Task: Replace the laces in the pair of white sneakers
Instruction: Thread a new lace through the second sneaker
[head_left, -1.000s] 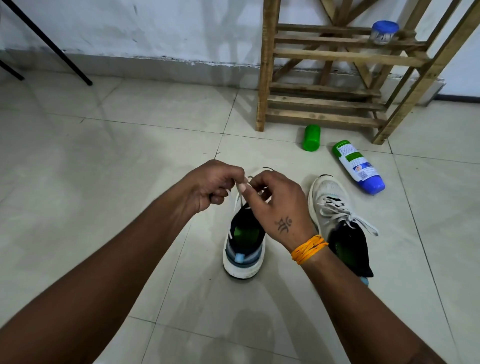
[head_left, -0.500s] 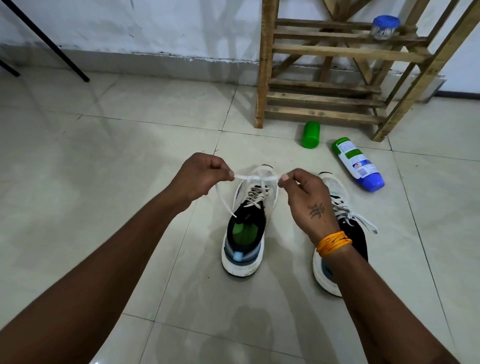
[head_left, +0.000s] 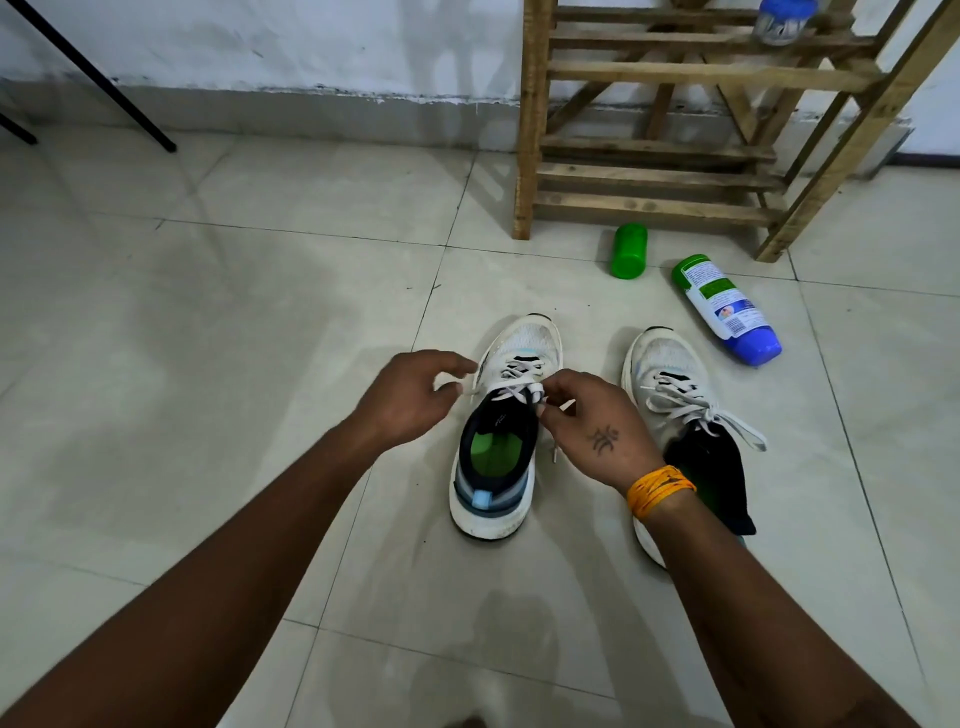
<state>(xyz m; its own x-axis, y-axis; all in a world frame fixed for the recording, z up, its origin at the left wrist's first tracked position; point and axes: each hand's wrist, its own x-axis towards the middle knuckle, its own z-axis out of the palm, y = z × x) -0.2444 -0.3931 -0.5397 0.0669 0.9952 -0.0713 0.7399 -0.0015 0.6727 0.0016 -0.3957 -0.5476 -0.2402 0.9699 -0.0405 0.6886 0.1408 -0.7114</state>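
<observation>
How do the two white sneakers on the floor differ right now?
The left sneaker has its lace ends held by the left hand and right hand; the right sneaker lies untouched with its lace in a bow. The left sneaker's opening shows a green insole; a dark cloth fills the right one. Both point toward the wooden rack.

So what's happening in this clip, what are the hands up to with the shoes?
A person is lacing the left sneaker of a white pair on a tiled floor. The right hand pinches the lace near the top eyelets, while the left hand pinches a lace end beside the shoe. The other sneaker stands alongside, already laced and tied in a bow. A green cap and a bottle lie near the wooden rack.
</observation>
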